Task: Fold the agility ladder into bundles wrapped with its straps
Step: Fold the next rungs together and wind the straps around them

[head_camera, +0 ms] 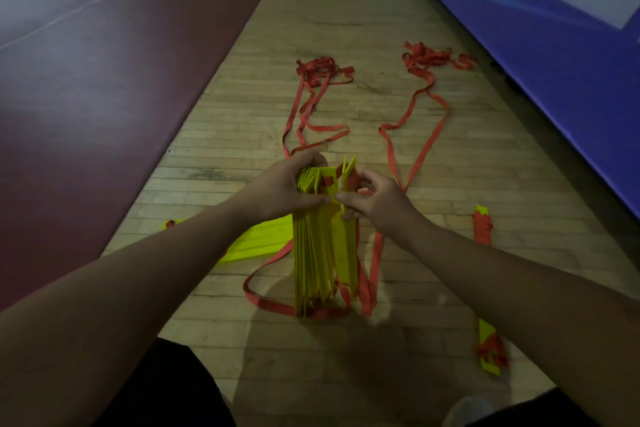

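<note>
The person is at the gathering step: collecting rungs into a stack (323, 246) before any wrapping. The stack stands on edge on the floor (311, 10), directly in front of the person. The left hand (284, 187) grasps the stack's far end, fingers curled over the top and thumb on the near face. The right hand (377, 201) pinches the outer rung (347, 253) on the stack's right side, which stands slightly apart from the rest and pokes up beyond them.

Red straps (412, 121) run from the far end of the stack across the floor into two tangled heaps well beyond it, and more strap loops around the stack's near end. A few loose rungs (259, 239) lie flat just left of the stack, touching it. To its right, apart from it, lies a finished bundle (483, 229), already bound in red. A maroon mat (86, 80) lies far left of the stack, a blue banner (554, 28) far right.

The next move probably calls for pressing the outer rung flush and squaring the ends. The left hand would need to clamp the stack hard while the right draws in strap for winding. The loose rungs to the left likely have to join first, and the tangled heaps may snag when pulled.
</note>
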Tool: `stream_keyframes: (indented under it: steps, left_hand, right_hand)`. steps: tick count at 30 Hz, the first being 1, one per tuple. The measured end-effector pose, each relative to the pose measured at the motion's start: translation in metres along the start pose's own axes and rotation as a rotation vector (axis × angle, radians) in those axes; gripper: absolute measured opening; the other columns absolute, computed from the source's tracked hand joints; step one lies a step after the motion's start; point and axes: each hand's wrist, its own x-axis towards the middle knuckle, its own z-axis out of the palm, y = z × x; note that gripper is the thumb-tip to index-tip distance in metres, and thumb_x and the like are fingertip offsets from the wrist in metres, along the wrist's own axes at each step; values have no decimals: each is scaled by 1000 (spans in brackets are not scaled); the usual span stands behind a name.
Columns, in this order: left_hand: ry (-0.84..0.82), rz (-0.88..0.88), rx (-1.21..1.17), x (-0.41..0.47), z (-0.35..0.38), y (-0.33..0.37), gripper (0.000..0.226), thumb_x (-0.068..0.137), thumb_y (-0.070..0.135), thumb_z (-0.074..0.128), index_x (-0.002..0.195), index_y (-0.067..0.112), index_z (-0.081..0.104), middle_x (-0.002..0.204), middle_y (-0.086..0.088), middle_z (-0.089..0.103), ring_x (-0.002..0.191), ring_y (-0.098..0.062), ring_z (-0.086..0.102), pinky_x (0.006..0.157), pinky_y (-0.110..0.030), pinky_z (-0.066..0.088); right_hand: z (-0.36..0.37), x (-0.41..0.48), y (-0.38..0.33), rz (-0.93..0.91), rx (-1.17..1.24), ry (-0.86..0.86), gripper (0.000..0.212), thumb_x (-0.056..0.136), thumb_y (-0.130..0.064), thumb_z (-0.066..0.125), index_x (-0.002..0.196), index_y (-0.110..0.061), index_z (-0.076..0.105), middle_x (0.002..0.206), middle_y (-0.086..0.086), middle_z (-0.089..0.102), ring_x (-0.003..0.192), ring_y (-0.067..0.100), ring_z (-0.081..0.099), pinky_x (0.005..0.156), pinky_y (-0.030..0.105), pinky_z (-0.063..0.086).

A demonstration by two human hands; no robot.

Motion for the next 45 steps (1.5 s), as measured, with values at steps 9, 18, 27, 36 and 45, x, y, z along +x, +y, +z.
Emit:
stream_keyframes:
  steps: [9,18,27,36,45]
  left_hand:
    - [3,-145,-346,-2,-18,-9,15,84,10,74,87,16,61,72,8,55,68,-9,50,59,-25,41]
    - [-47,-147,-276,-5,-8,-4,61,70,31,87,123,21,57,96,-14,64,83,-9,59,76,-28,50]
    - [138,-208,-323,-5,-8,0,34,81,7,79,111,7,63,102,-1,70,83,0,63,72,-12,49]
    - [525,-407,-400,4,-14,-7,17,77,2,72,84,16,67,56,13,60,50,-5,58,50,-23,48]
    - [754,-508,-814,13,-44,11,13,86,-2,61,77,7,63,62,-10,60,54,-21,60,52,-29,50]
  right_hand:
    - [14,-7,-2,-41,-69,-159,29,88,-10,74,112,1,64,101,33,65,75,38,66,70,52,59]
    - [31,2,5,-34,-92,-136,22,85,-7,76,96,-22,64,96,6,67,90,38,71,72,48,60]
    - [63,9,17,76,93,-47,37,81,9,74,100,-15,53,68,-6,66,54,4,63,53,21,51]
    - [72,-13,62,147,-201,-23,60,54,-50,89,100,-30,56,104,-2,58,88,17,62,73,34,57]
    - [75,-22,70,-76,-429,-25,89,61,-42,90,135,-24,43,119,0,58,107,16,59,92,31,49]
